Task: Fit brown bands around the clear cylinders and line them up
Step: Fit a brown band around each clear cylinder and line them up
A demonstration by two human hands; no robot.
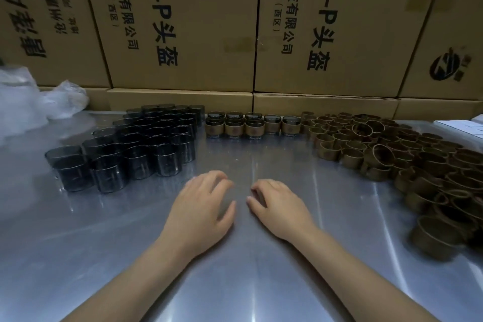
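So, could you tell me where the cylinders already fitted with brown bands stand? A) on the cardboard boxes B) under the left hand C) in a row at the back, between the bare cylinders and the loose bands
C: the banded cylinders stand in a row at the back of the table, bare cylinders to their left, loose brown bands to their right.

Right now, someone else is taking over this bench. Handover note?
Left hand and right hand: both empty, resting on the table, fingers loosely curled.
Bare cylinders: clustered far left.
Loose bands: heaped on the right.
Done: banded cylinders lined up at the back centre, by the boxes; some rows look two deep.
Left: band the remaining cylinders and extend the line.
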